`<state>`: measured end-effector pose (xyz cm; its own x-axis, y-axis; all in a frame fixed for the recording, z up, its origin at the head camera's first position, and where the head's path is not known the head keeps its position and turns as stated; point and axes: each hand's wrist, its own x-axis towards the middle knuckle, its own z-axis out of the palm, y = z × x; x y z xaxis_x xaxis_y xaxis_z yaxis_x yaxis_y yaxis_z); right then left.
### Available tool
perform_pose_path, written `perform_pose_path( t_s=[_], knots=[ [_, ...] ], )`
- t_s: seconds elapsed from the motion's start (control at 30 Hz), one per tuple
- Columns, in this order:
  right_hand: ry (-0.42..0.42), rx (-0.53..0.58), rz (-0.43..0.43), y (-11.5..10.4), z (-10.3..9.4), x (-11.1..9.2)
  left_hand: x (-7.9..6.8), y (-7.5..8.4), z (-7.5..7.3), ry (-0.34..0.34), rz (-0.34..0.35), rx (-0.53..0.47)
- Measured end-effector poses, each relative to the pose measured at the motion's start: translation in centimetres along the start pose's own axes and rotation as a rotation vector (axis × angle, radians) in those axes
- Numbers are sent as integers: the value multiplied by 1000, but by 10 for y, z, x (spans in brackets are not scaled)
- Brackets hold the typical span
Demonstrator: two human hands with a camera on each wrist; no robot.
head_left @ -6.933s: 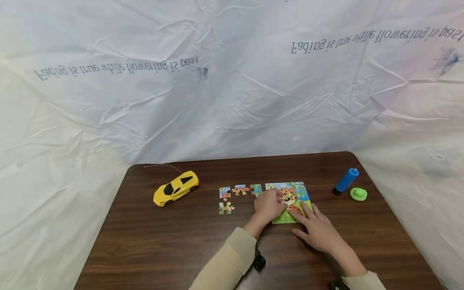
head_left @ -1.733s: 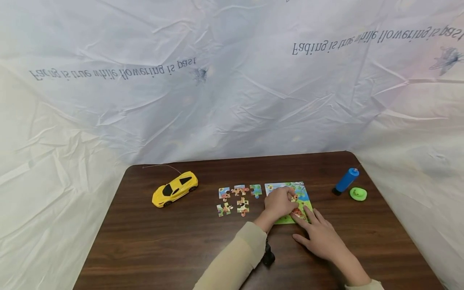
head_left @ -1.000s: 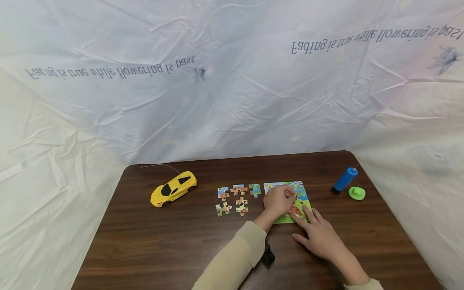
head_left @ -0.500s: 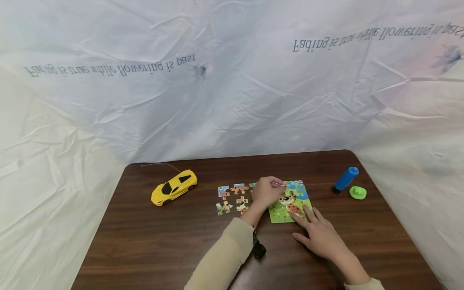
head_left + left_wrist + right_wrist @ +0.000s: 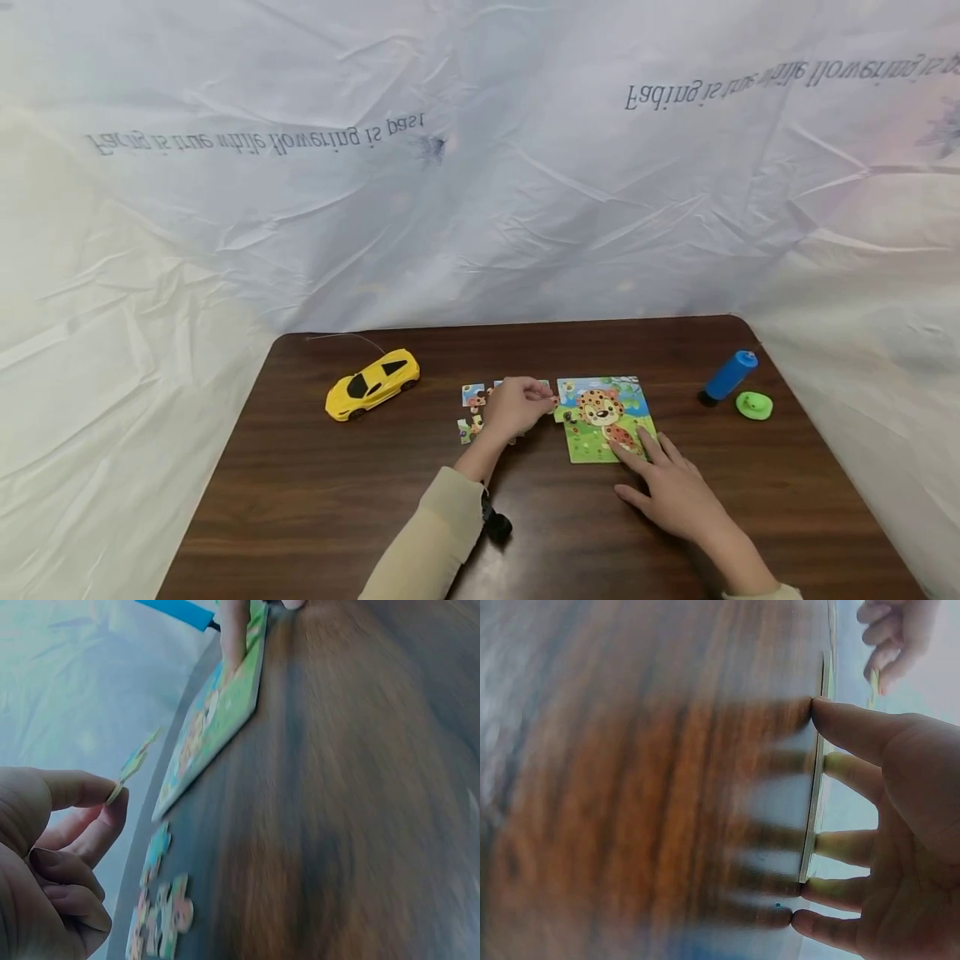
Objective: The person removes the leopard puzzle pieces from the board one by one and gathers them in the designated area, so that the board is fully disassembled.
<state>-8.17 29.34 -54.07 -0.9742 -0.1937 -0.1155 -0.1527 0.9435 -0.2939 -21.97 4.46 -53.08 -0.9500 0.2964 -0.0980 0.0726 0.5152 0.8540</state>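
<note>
A jigsaw puzzle (image 5: 588, 450) with a spotted leopard cub lies on the dark wooden table. My left hand (image 5: 517, 408) is raised beside the puzzle's left edge. Thumb and index finger pinch a jigsaw piece (image 5: 136, 761) clear of the tabletop; its other fingers are curled. Below and around that hand lie several loose jigsaw pieces (image 5: 473, 393), some hidden by it in the head view. My right hand (image 5: 671, 492) is spread at the puzzle's lower right, straight fingertips resting on it, with the thumb on the table in front.
A yellow toy car (image 5: 373, 385) with a thin wire behind it stands at the left. On the right are a blue cylinder (image 5: 729, 377) with a black end and a small green toy (image 5: 753, 406). A white printed cloth (image 5: 480, 208) hangs behind the table.
A loose piece joined the lower row between the two oldest frames. Since then my left hand has moved left off the puzzle with a piece pinched. The right hand stays on the puzzle.
</note>
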Motion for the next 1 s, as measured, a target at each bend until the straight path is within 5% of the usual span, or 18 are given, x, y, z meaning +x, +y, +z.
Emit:
perform_pose_path(
  t_s=[0.23, 0.57, 1.0],
  knots=[
    [5, -2, 0, 4, 1, -2, -8, -13, -6, -64, -44, 7],
    [-3, -4, 6, 3, 1, -3, -9, -25, -3, -9, 18, 220],
    [-14, -7, -6, 0, -1, 1, -15, -22, -3, 18, 119, 299]
  ],
)
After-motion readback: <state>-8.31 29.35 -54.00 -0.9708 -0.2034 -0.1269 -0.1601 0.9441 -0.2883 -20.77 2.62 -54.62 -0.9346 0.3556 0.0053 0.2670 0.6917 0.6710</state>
